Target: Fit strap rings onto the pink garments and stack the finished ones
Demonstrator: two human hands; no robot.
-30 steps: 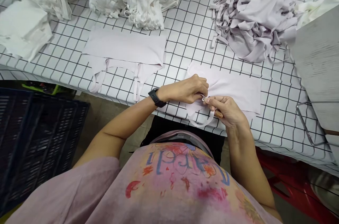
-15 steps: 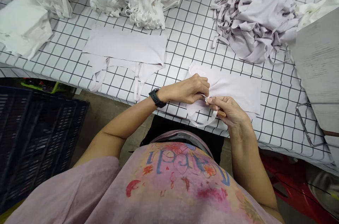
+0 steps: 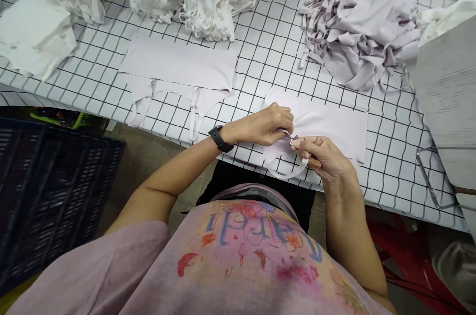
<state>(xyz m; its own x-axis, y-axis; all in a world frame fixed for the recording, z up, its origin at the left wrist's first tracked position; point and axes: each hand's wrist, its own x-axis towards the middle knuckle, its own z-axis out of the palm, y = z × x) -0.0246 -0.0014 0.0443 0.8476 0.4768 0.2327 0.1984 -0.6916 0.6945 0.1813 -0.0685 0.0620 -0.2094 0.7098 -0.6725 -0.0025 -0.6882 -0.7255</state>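
Head view: our left hand (image 3: 269,124) pinches the thin pale-lilac fabric strap (image 3: 286,174) while our right hand (image 3: 320,153) pinches its small white slider buckle (image 3: 292,142), seemingly to tension it between them. We see the pale-lilac fabric garment (image 3: 334,126) flat near the checked white tablecloth's (image 3: 256,64) front edge, likely for easy reach. Compared with earlier, our right hand and the buckle have drawn slightly rightward.

The table (image 3: 275,22), checked black on white, carries white bundles (image 3: 208,2) at the back, a white stack (image 3: 35,34) on the left and a crumpled lilac heap (image 3: 368,32) at back right. One pale garment (image 3: 178,62) lies flat; a second garment (image 3: 334,121), puckered, lies nearer the front edge.
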